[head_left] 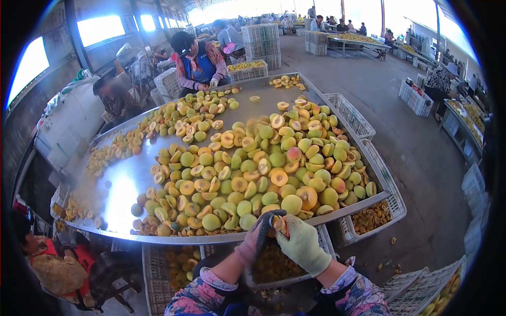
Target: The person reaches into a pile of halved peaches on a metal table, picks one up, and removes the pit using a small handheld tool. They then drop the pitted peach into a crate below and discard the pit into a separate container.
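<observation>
Both gloved hands meet at the near edge of a metal table (pixel 337 215). My left hand (pixel 256 237), in a dark and pink glove, has its fingers closed around a small fruit piece (pixel 279 225). From the right, my right hand (pixel 304 246), in a pale green glove, pinches the same piece; its fingertips partly hide it. Just beyond the hands lies a large heap of halved and whole yellow-green fruit (pixel 247 174). Below the hands is a crate (pixel 326 243) with darker fruit pieces inside.
Crates (pixel 154 279) with fruit stand under the near edge, and another crate (pixel 396 210) is at the right side. A co-worker (pixel 197 66) sits at the far edge, others at the left. Stacked crates (pixel 262 42) and more tables stand farther back.
</observation>
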Motion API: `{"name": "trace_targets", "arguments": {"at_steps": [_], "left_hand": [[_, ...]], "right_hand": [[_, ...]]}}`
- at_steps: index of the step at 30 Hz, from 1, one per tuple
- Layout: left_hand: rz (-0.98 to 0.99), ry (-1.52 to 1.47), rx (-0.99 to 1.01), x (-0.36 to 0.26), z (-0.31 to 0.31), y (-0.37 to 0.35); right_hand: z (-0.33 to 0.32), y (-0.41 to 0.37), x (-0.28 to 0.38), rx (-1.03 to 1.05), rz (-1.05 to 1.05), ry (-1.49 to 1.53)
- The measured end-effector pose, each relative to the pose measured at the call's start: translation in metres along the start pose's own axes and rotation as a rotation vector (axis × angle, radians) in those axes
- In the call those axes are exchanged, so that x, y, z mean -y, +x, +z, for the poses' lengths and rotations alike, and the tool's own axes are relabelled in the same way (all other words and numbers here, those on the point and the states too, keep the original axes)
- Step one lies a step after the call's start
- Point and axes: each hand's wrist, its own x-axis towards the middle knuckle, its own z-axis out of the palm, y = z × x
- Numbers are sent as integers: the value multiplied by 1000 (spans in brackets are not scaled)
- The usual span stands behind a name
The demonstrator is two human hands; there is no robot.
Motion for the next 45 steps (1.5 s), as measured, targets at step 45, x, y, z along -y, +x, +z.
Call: {"name": "trace_targets", "arguments": {"at_steps": [45], "left_hand": [[330,704,-251,55,-32,3]], "right_hand": [[1,-3,18,565,703,649]]}}
